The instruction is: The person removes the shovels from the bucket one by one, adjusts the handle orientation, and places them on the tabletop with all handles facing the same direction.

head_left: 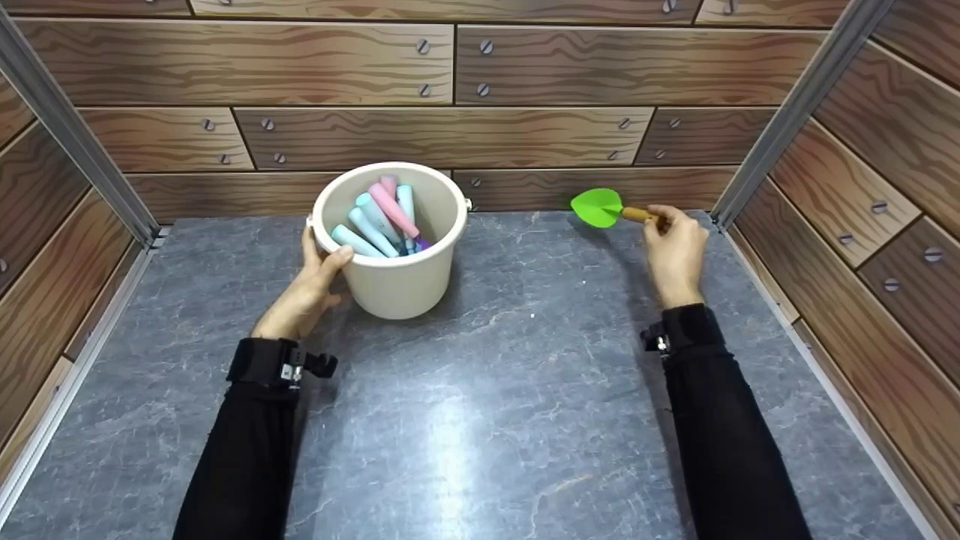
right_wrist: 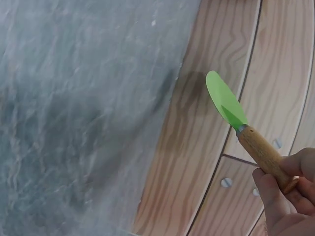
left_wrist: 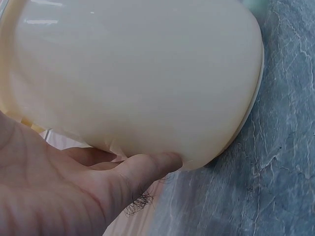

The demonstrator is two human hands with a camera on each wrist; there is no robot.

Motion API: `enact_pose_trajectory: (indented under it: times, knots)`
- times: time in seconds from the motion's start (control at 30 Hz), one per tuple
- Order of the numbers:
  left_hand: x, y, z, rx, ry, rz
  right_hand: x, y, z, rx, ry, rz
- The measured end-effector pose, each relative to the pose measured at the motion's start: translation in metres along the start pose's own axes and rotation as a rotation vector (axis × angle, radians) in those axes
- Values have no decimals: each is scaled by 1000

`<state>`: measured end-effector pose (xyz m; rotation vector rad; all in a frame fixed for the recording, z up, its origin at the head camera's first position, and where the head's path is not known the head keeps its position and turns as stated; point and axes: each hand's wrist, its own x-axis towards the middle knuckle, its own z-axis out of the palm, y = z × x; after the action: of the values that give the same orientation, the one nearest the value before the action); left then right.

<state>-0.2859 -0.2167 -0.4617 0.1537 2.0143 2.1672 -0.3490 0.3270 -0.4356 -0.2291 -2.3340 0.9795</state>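
Observation:
A cream bucket (head_left: 401, 289) stands on the grey marbled surface near the back wall. Inside it lean several light-blue handles and two pink handles (head_left: 391, 210), with a bit of purple below; their lower ends are hidden. My left hand (head_left: 304, 289) holds the bucket's left side, thumb at the rim, fingers against the wall. In the left wrist view, fingers (left_wrist: 147, 167) touch the bucket's pale side. Well to the right, my right hand (head_left: 675, 251) grips a small garden trowel (right_wrist: 263, 152) by its wooden handle end. Its green blade points left, raised above the surface.
Wood-patterned panels (head_left: 345, 64) close off the back and both sides. Metal posts (head_left: 799, 109) stand at the rear corners. A bright light reflection (head_left: 450, 457) lies on the front of the marbled surface (head_left: 525, 390).

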Motion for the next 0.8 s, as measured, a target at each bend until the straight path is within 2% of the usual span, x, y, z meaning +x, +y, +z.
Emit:
enact_pose_trajectory:
  times: [0.2, 0.5, 0.67, 0.8]
  knots:
    - [0, 0, 0, -7, 5, 2, 1, 10, -4, -22, -18, 56]
    - [0, 0, 1, -10, 11, 2, 2, 26, -6, -66, 2, 95]
    - [0, 0, 1, -1, 19, -5, 3, 29, -7, -80, -27, 153]
    - [0, 0, 1, 23, 16, -7, 4, 33, -8, -93, -18, 172]
